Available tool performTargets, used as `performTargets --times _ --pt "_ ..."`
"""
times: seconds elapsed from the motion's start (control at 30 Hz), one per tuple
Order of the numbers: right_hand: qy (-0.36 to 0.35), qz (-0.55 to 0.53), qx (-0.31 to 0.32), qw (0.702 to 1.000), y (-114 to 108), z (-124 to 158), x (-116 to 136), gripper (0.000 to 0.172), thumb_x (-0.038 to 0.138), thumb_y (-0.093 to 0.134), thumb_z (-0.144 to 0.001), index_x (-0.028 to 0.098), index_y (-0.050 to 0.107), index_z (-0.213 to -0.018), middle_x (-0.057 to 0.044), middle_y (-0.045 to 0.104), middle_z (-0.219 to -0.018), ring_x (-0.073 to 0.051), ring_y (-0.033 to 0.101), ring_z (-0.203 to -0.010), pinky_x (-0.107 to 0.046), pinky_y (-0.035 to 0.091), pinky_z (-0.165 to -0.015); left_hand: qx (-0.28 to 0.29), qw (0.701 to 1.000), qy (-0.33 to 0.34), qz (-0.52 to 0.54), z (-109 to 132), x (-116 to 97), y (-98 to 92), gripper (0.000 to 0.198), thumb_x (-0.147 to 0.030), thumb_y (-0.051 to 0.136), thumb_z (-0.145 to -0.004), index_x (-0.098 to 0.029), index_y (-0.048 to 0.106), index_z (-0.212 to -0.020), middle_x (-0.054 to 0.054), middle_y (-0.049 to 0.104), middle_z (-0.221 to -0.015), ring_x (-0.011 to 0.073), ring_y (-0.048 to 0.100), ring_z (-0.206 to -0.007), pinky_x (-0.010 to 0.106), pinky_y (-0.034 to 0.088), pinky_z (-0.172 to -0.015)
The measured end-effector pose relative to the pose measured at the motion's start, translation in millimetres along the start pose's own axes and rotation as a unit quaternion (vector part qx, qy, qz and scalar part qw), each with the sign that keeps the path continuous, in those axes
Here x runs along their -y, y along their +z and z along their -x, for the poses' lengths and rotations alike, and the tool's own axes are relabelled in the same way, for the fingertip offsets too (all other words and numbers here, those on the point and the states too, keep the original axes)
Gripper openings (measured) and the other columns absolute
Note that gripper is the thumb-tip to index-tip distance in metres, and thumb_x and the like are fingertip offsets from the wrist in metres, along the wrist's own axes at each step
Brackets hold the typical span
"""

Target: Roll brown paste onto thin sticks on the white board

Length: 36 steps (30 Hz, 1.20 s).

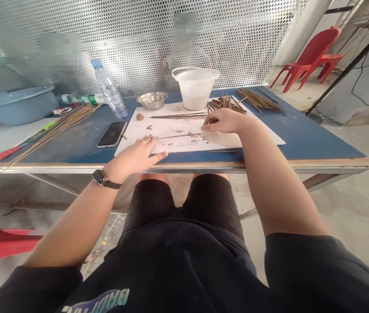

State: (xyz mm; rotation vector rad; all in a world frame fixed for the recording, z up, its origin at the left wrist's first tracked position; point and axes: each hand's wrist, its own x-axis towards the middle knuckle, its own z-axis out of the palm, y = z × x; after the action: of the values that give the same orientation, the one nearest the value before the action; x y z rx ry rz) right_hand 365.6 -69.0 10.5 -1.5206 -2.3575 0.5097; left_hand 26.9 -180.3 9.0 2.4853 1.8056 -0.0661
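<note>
White board (262, 130), 1 thin stick (179, 135) mid-roll, probably: left hand (138, 154) flat at 9 o'clock, right hand (223, 121) pinching at 3; needs even pressure.

Head view, forward and down, table (301, 134) near

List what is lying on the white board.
A thin stick lies across the white board, with brown crumbs, a brown lump and more sticks farther back. The left hand and right hand cover the stick's ends.
</note>
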Motion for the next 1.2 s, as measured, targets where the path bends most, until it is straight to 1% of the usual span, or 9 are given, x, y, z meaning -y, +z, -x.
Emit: performTargets --times 0.13,0.23,0.3,0.37,0.6,0.77,0.9,1.03,1.2 --pt "0.005 0.001 -0.001 1.0 -0.4 0.2 0.8 0.025 0.047 0.078 -0.093 0.023 0.082 -0.1 -0.007 0.075 -0.099 -0.027 0.068 -0.092 -0.038 0.049 -0.079 -0.047 0.998 -0.005 0.037 9.4 15.7 -1.9 0.09 -0.069 0.035 -0.111 -0.012 0.031 -0.18 0.017 0.032 -0.185 0.0411 0.033 -0.171 0.055 0.035 -0.137" --pt "0.003 0.002 -0.003 1.0 0.4 0.2 0.2 0.024 0.046 0.077 -0.094 0.024 0.082 -0.101 -0.008 0.075 -0.1 -0.027 0.069 -0.09 -0.039 0.049 -0.079 -0.062 0.997 -0.011 0.045 12.5 31.8 3.2 0.086 -0.067 0.038 -0.11 -0.013 0.039 -0.178 0.015 0.033 -0.185 0.0386 0.034 -0.171 0.052 0.033 -0.138" --pt "0.003 0.003 -0.002 1.0 0.6 0.0 -0.5 0.025 0.046 0.078 -0.094 0.023 0.082 -0.102 -0.008 0.076 -0.101 -0.027 0.069 -0.09 -0.039 0.049 -0.078 -0.065 0.996 0.021 0.049 14.6 38.7 8.9 0.086 -0.069 0.041 -0.109 -0.015 0.043 -0.176 0.014 0.031 -0.186 0.0365 0.033 -0.171 0.049 0.03 -0.14" --pt "0.006 0.005 0.001 1.0 0.3 -0.3 -1.2 0.026 0.048 0.079 -0.093 0.024 0.082 -0.102 -0.008 0.076 -0.103 -0.027 0.069 -0.09 -0.04 0.049 -0.078 -0.067 0.995 0.049 0.052 16.4 40.7 13.6 0.089 -0.072 0.041 -0.109 -0.014 0.042 -0.177 0.014 0.031 -0.187 0.0351 0.032 -0.172 0.049 0.029 -0.14" --pt "0.01 0.016 0.005 1.0 0.2 -1.8 -1.6 0.029 0.05 0.079 -0.093 0.024 0.083 -0.104 -0.008 0.075 -0.101 -0.026 0.067 -0.09 -0.039 0.049 -0.077 -0.039 0.999 0.024 0.016 7.0 32.5 9.7 0.092 -0.065 0.043 -0.109 -0.004 0.034 -0.177 0.024 0.036 -0.183 0.038 0.038 -0.169 0.051 0.031 -0.138" --pt "0.0 0.013 0.0 1.0 1.1 -2.0 -2.6 0.028 0.05 0.08 -0.091 0.024 0.083 -0.101 -0.006 0.074 -0.095 -0.025 0.067 -0.088 -0.038 0.047 -0.077 -0.027 0.999 0.02 -0.011 -4.2 29.2 7.2 0.092 -0.062 0.042 -0.11 0.0 0.028 -0.177 0.026 0.03 -0.184 0.0361 0.031 -0.172 0.048 0.029 -0.139" --pt "-0.01 0.014 -0.003 1.0 1.4 -1.7 -2.4 0.026 0.048 0.078 -0.091 0.024 0.082 -0.1 -0.007 0.075 -0.097 -0.026 0.068 -0.09 -0.038 0.048 -0.078 -0.028 0.999 0.011 -0.02 8.5 22.3 8.9 0.093 -0.063 0.042 -0.11 0.004 0.031 -0.175 0.029 0.033 -0.182 0.039 0.033 -0.171 0.049 0.031 -0.138" --pt "-0.006 0.021 -0.003 1.0 1.7 -1.8 -2.5 0.027 0.048 0.077 -0.092 0.024 0.082 -0.102 -0.007 0.075 -0.098 -0.026 0.067 -0.088 -0.038 0.048 -0.075 -0.04 0.999 0.007 -0.029 19.3 15.6 9.3 0.091 -0.066 0.04 -0.111 0.001 0.038 -0.173 0.028 0.04 -0.18 0.0412 0.043 -0.166 0.051 0.037 -0.134" --pt "-0.006 0.015 -0.005 1.0 2.5 -1.5 -2.6 0.026 0.046 0.075 -0.093 0.023 0.083 -0.102 -0.007 0.076 -0.1 -0.027 0.069 -0.093 -0.038 0.049 -0.078 -0.033 0.999 -0.006 -0.019 -4.3 13.6 3.4 0.09 -0.065 0.041 -0.111 0.002 0.039 -0.171 0.03 0.039 -0.179 0.0425 0.042 -0.166 0.051 0.035 -0.135"
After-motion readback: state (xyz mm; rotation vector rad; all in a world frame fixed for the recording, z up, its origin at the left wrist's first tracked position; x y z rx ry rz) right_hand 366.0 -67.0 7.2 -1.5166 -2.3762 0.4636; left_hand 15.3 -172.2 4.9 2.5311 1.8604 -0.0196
